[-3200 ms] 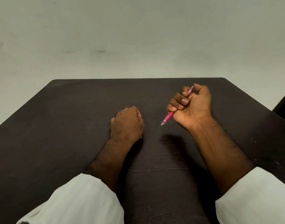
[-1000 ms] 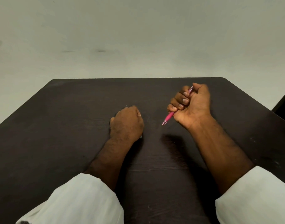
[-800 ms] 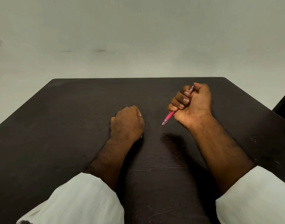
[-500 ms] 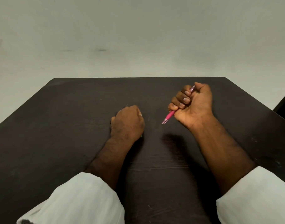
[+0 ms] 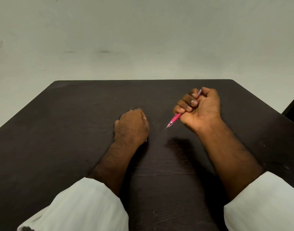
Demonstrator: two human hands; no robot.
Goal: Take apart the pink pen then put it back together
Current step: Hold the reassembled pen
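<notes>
Pink and slim, the pink pen (image 5: 175, 117) sits inside your right hand (image 5: 201, 109), which is wrapped round it in a full fist: the fingers (image 5: 187, 101) curl over the barrel and the thumb closes at the top. The pen slants, its fine tip pointing down and towards your left hand, and its pale clear end pokes out beside the thumb. That hand is lifted off the dark worktop (image 5: 76, 130) and throws a shadow below the wrist; whether the tip touches the surface cannot be told. Your left hand (image 5: 132, 126) rests on the worktop near the tip, back upward and fingers tucked under. Whether it has hold of anything I cannot tell. White sleeves (image 5: 86, 205) cover both forearms at the near edge.
</notes>
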